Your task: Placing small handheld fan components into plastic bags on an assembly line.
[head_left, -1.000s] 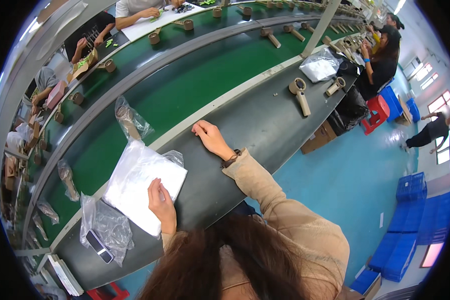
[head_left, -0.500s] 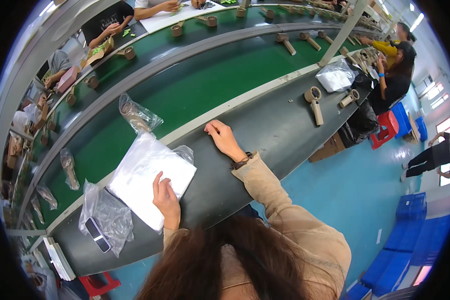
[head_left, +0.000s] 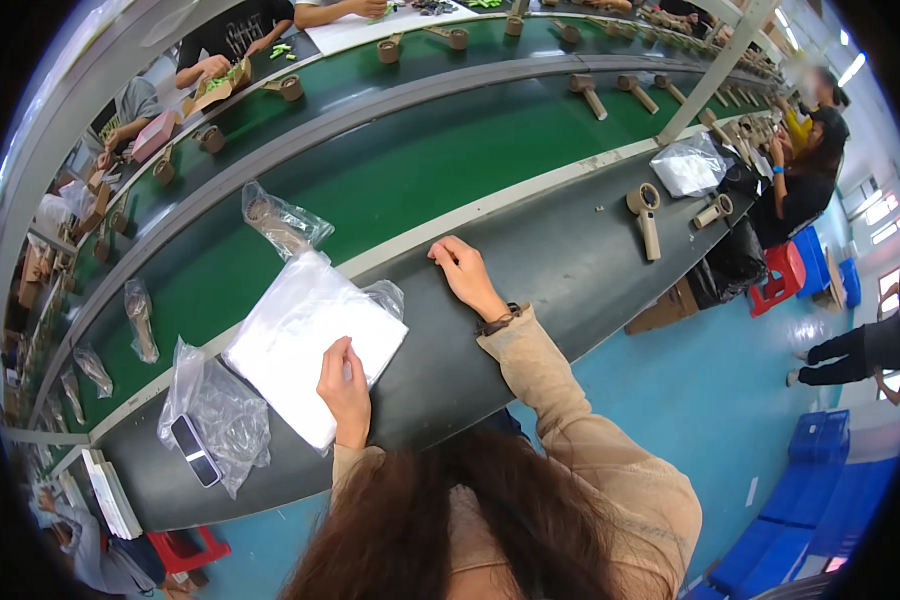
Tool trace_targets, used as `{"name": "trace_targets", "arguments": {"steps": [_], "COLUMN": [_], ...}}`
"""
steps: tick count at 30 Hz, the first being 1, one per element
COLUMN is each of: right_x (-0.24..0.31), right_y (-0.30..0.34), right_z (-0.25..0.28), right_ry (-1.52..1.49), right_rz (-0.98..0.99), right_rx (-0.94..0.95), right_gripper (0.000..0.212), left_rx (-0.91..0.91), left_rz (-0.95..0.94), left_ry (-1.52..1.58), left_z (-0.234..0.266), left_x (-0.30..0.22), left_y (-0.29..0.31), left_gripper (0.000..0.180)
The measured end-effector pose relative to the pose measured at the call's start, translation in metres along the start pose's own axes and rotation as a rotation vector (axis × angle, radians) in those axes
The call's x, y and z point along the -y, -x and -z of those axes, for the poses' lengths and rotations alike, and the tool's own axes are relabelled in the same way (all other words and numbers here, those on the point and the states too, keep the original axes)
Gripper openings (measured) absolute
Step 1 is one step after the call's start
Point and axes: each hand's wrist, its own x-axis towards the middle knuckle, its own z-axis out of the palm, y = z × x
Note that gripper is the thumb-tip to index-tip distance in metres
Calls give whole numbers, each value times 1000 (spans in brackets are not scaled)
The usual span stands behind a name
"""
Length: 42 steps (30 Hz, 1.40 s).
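My left hand [head_left: 345, 394] is at the near edge of a stack of clear plastic bags [head_left: 305, 310] on the dark work surface. Its fingers are loosely bent and hold nothing visible; I cannot tell whether they touch the stack. My right hand [head_left: 467, 278] rests on the bare dark surface right of the stack, its fingers curled in with nothing showing in them. Just beyond the stack, a tan handheld fan in a clear bag [head_left: 280, 222] lies on the green conveyor belt. Two unbagged tan fans, one nearer [head_left: 647, 222] and one farther [head_left: 713, 211], lie to the right.
A phone [head_left: 197, 450] rests on crumpled plastic [head_left: 232, 425] at left, near white slabs [head_left: 112, 493]. More bagged fans [head_left: 140, 320] lie along the belt. A white bundle in plastic [head_left: 690, 168] sits right. Co-workers [head_left: 810, 165] work beyond; a red stool [head_left: 778, 278] stands behind.
The whole view has shifted slightly. The fingers of my left hand have drawn closer together. My right hand stays on the work surface, and the bag stack stays in place.
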Motion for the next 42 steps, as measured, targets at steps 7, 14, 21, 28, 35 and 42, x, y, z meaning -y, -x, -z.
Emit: {"name": "trace_targets", "arguments": {"steps": [7,14,21,28,35,42], "right_x": [-1,-4,13,-14,-110,-163], "right_y": [-2,-2,-4,-76,-248,-345], "right_z": [-4,0,6,58,209,244], "right_ry": [-4,-12,23,-156,1147,1452], "right_rz": [8,-8,-177,-302,98,220], "right_rx": [5,-23,25,194,-372,-437], "right_gripper": [23,27,41,22,35,58], "left_rx": [-20,-19,-4,129,259,278], "left_rz": [6,-36,-33,8,0,48], "left_ry": [9,13,-19,-42,-190,-205], "left_z": [0,-3,2,15,19,19], "left_x": [4,4,2,-1,-24,-9], "left_y": [0,0,0,-3,-10,-9], "left_gripper": [12,12,13,17,28,31]}}
